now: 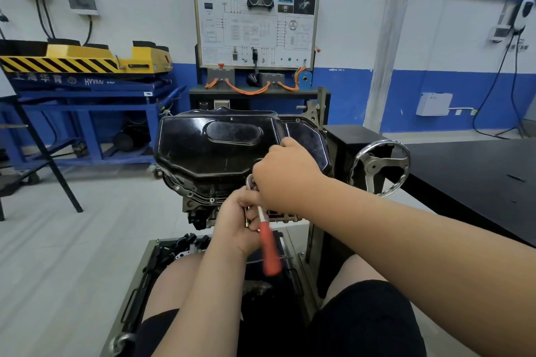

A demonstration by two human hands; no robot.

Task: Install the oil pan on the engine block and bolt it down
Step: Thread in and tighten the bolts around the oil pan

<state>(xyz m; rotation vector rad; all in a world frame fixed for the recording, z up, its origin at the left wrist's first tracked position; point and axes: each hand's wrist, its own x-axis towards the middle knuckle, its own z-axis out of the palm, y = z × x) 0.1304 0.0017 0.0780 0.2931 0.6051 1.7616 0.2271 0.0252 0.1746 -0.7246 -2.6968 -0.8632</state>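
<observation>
**Oil pan's sitting on the block, both hands down at its near edge**

We're parked right in front of the engine stand point(315, 246), knees either side of it. The black oil pan point(232, 148) sits on top of the upturned engine block point(200, 206). Its flange lies along the block's edge, at least on the near-left side where we can see it.

Off to the right of the pan is the stand's chrome handwheel point(380, 166), apart from both hands.

Our right hand point(285, 174) is down on the pan's near-right corner, covering that bit of the flange. Its fingers are curled under in a fist, and we can't tell what it's got in there.

Our left hand point(240, 217) is just below it and touching it, in front of the block. Its fingers are wrapped round the metal shaft of a red-handled tool point(269, 252).

The tool's chrome top end pokes out just left of the right hand's knuckles, right at the pan's edge. The red handle hangs down toward our lap and it's pretty blurry.
</observation>
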